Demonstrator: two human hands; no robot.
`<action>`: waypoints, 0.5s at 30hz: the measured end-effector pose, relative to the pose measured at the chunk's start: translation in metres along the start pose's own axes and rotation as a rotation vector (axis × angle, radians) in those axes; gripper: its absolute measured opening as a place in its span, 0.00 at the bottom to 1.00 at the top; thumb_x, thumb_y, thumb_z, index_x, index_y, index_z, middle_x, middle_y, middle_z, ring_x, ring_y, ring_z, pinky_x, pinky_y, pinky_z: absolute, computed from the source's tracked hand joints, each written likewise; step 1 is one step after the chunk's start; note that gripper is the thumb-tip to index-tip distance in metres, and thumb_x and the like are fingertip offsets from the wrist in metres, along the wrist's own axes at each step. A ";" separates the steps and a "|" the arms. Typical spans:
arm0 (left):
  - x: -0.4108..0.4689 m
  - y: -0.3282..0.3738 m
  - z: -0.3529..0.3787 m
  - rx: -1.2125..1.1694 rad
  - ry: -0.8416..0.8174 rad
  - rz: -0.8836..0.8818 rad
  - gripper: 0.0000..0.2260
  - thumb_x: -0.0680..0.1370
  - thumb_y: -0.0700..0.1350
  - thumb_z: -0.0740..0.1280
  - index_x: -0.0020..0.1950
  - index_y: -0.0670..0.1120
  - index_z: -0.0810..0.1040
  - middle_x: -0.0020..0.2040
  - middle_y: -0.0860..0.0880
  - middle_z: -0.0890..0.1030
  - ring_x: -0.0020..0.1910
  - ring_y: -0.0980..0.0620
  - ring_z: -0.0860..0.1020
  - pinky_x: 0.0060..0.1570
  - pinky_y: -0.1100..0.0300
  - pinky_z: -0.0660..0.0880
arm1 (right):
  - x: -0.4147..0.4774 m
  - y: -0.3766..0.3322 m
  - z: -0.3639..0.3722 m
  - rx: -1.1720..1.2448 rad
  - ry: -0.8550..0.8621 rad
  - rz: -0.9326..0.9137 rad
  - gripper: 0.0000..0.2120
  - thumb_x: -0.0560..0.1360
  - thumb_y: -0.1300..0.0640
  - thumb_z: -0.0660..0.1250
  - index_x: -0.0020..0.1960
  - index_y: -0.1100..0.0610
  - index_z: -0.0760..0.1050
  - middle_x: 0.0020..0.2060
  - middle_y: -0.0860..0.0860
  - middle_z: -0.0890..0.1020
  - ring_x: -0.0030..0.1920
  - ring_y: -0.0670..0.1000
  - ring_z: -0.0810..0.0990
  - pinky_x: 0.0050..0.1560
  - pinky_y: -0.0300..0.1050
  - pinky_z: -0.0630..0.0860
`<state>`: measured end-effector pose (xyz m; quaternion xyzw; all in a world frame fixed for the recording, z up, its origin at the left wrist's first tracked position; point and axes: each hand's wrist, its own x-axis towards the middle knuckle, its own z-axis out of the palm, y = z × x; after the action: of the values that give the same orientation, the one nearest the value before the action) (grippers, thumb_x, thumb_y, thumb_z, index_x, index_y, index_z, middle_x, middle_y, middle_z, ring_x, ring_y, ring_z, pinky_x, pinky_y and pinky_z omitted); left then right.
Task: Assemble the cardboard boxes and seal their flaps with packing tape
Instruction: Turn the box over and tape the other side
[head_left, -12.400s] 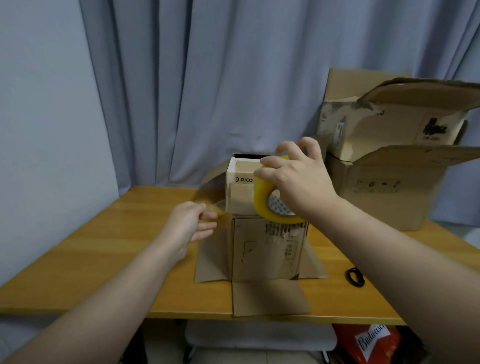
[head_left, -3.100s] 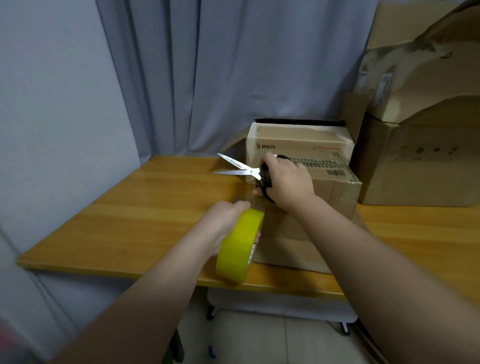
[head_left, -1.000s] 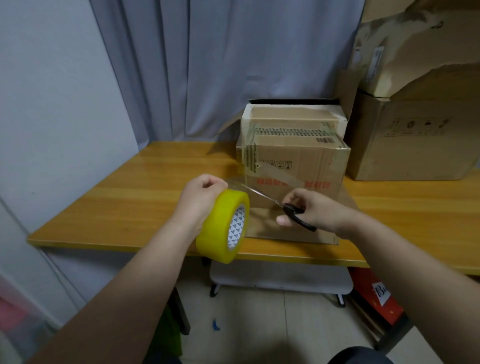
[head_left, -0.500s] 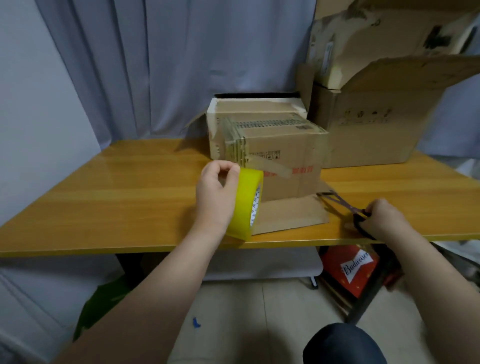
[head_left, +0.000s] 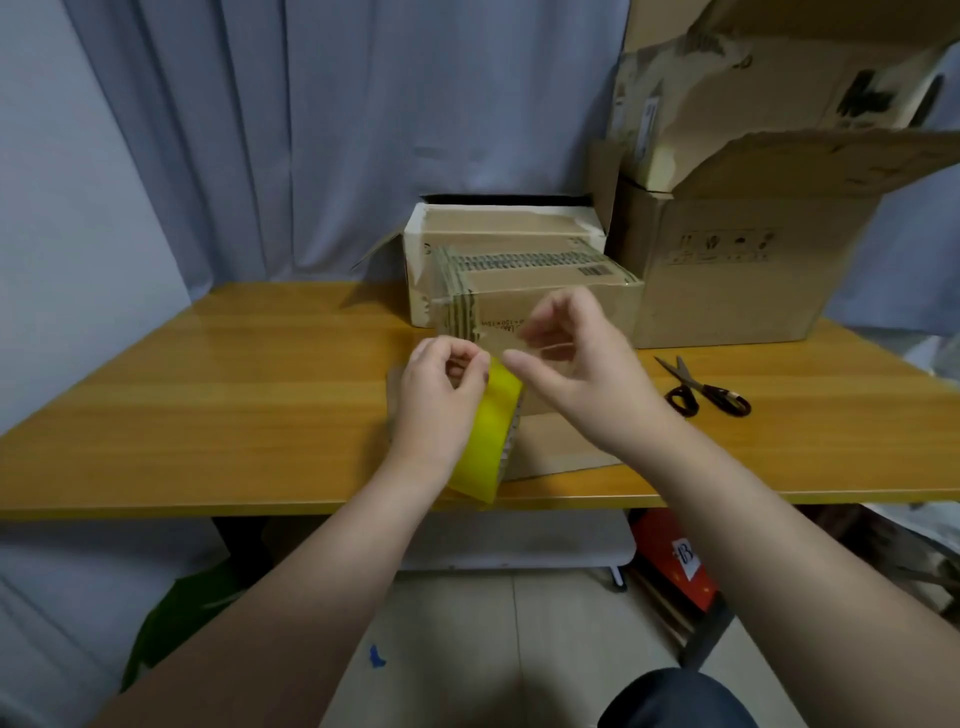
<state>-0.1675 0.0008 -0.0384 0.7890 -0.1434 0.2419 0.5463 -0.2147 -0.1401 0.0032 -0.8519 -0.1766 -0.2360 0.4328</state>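
The left hand (head_left: 441, 405) grips the yellow tape roll (head_left: 491, 436) on edge, its fingers (head_left: 462, 358) curled over the top rim. The roll sits at the front edge of the bench (head_left: 208, 405), its lower rim overlapping that edge line. A broad stretch of bench top shows to the left of the hands. To the right, the scissors (head_left: 706, 389) lie flat with blades closed, apart from both hands.

The right hand (head_left: 587, 379) hovers just beside the roll, its fingers loosely curved and its fingertip close to the left hand's. It is blurred, and any clear tape between its fingers does not show, so I cannot tell whether it pinches a tape end.

Behind the hands stands the small brown box (head_left: 545, 291), its top closed under glossy tape. The hands cover its lower front. One cardboard flap (head_left: 561, 447) lies flat on the bench toward the front edge.

Touching its back is a white box (head_left: 498, 223), open at the top. Its inside is dark, and no contents can be made out.

At the right rear, a large box (head_left: 727, 270) stands with its flaps raised. An upper box (head_left: 779, 78) rests in its opening, cut off by the frame. A curtain (head_left: 363, 130) hangs behind. Under the bench, a red carton (head_left: 670, 556) is partly hidden.
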 end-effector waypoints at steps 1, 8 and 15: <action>-0.001 0.001 -0.001 -0.008 -0.007 -0.002 0.03 0.76 0.38 0.67 0.44 0.44 0.76 0.47 0.45 0.76 0.39 0.61 0.73 0.42 0.75 0.68 | 0.003 -0.001 0.007 -0.019 -0.030 0.006 0.14 0.74 0.56 0.71 0.52 0.53 0.66 0.45 0.47 0.79 0.46 0.44 0.78 0.48 0.38 0.76; -0.010 -0.002 -0.006 -0.124 -0.175 -0.077 0.07 0.77 0.42 0.67 0.53 0.52 0.74 0.55 0.48 0.70 0.48 0.60 0.73 0.51 0.74 0.67 | 0.016 -0.004 0.015 -0.244 -0.042 -0.036 0.11 0.74 0.68 0.64 0.48 0.54 0.67 0.39 0.49 0.77 0.41 0.49 0.75 0.43 0.45 0.73; -0.020 -0.007 -0.014 -0.225 -0.280 -0.065 0.17 0.73 0.55 0.64 0.61 0.63 0.67 0.60 0.53 0.75 0.61 0.56 0.73 0.64 0.50 0.71 | 0.014 0.005 0.023 -0.340 0.009 -0.247 0.18 0.70 0.74 0.63 0.51 0.58 0.84 0.41 0.55 0.75 0.41 0.48 0.72 0.40 0.29 0.65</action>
<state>-0.1844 0.0152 -0.0507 0.7531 -0.2185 0.0944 0.6134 -0.1945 -0.1225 -0.0046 -0.8836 -0.2351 -0.3176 0.2513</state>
